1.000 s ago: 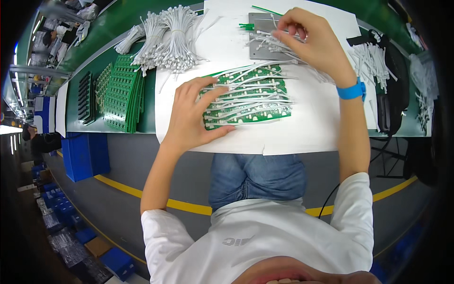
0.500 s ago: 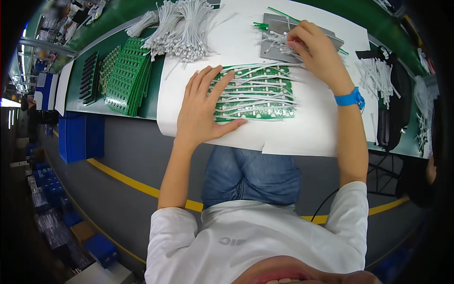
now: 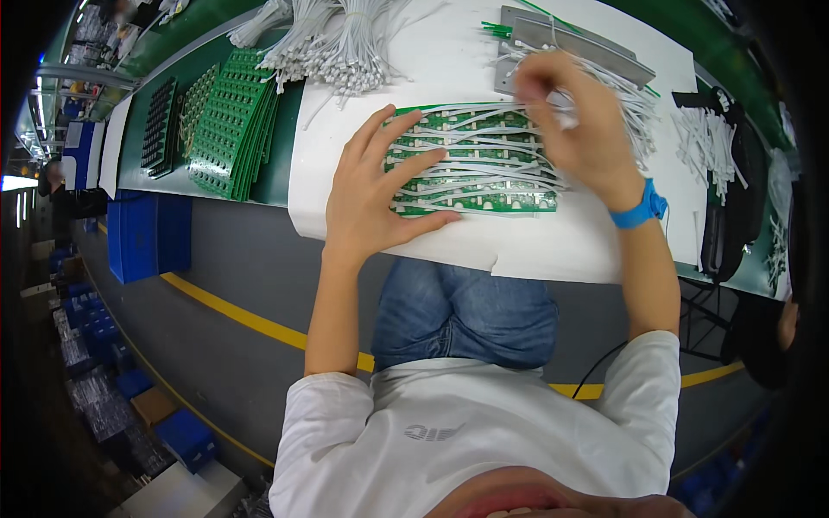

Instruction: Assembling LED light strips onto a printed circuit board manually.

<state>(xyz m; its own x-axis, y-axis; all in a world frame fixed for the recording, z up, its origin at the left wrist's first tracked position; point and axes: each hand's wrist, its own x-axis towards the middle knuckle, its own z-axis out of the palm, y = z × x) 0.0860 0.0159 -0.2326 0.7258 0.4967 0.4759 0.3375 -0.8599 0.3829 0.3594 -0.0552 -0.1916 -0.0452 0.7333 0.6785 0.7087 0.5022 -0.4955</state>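
Observation:
On the white sheet lies a green circuit board panel (image 3: pixel 509 205), crossed by several white cables (image 3: pixel 479 154). My left hand (image 3: pixel 367 190) rests at its left end with fingers spread, fingertips on the board and cables, thumb along the near edge. Above the board's far right corner is my right hand (image 3: pixel 583 125), its fingers bent and smeared by motion. Whether anything is between them cannot be made out. Behind that hand a grey metal plate (image 3: pixel 514 79) carries loose white cables (image 3: pixel 637 112), which are partly hidden by the hand.
Thick bundles of white cables (image 3: pixel 341 52) lie at the far left of the sheet. Stacked green boards (image 3: pixel 226 129) and a black tray-like piece (image 3: pixel 159 129) stand further left. More short white cables (image 3: pixel 712 142) and a black bag (image 3: pixel 744 173) are at the right. A blue bin (image 3: pixel 147 237) stands below.
My right hand has come nearer, from over the metal plate toward the board's far right corner. My left hand stays on the board, one finger now reaching further over the cables. The view has shifted slightly.

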